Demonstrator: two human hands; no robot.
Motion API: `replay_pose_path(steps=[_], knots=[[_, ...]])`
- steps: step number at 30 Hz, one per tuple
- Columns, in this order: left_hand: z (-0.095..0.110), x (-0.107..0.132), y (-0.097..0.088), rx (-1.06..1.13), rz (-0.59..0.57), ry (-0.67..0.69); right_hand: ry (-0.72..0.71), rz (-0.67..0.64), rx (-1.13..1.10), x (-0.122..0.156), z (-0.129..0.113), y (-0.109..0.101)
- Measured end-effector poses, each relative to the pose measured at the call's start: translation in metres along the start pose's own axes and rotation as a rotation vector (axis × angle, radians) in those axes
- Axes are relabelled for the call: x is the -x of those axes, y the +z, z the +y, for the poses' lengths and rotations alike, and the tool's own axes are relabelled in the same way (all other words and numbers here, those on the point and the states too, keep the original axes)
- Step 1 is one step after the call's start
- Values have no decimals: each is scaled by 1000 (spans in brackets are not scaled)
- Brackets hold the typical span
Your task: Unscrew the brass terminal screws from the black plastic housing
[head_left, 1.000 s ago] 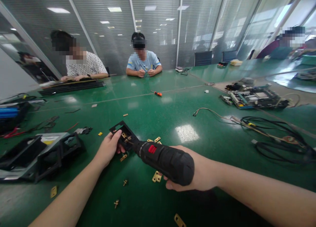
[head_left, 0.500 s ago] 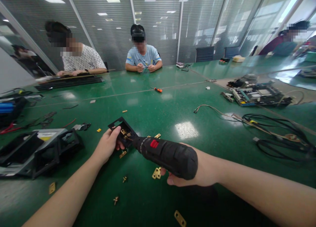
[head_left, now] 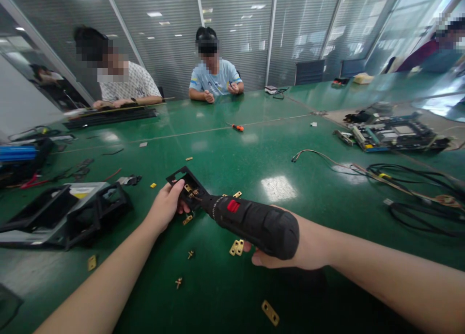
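My left hand (head_left: 165,209) grips a small black plastic frame (head_left: 182,177) fitted with brass contacts, held just above the green table (head_left: 225,164). My right hand (head_left: 290,249) is wrapped round a black electric screwdriver (head_left: 254,223) with a red switch. The driver's tip rests on the brass parts inside the frame. Loose brass plates (head_left: 236,247) and small brass screws (head_left: 190,254) lie on the table under and around both hands.
A black and grey housing (head_left: 61,213) lies at the left. Black cables (head_left: 410,188) and a circuit board (head_left: 392,133) sit at the right. An orange-handled screwdriver (head_left: 237,127) lies mid-table. Two people sit across the table, another at far right.
Both hands keep their grip and the driver stays on the frame. The view has shifted slightly. The person in the blue shirt across the table has moved the hands apart.
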State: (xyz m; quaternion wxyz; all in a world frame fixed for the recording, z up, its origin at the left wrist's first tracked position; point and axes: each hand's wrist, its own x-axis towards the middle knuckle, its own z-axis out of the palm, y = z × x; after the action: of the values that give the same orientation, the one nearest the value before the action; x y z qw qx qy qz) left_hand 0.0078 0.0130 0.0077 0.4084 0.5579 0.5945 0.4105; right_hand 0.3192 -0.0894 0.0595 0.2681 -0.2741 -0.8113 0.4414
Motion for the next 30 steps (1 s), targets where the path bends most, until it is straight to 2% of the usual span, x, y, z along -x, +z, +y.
replay_pose_path(steps=[4,10,19,25,30], knots=[[0,1,0,1,7,-9,-23,-14,33,0,4,1],[1,2,1,9,-2,13,-32,-79,51,-1,-8,-4],[-1,1,1,41,-7,6,-54,-20,116,0,-8,-2],[0,1,2,17,-10,14,13,-15,-65,2,-14,-3],[1,2,2,23,-8,11,-12,8,-16,3,-13,-2]])
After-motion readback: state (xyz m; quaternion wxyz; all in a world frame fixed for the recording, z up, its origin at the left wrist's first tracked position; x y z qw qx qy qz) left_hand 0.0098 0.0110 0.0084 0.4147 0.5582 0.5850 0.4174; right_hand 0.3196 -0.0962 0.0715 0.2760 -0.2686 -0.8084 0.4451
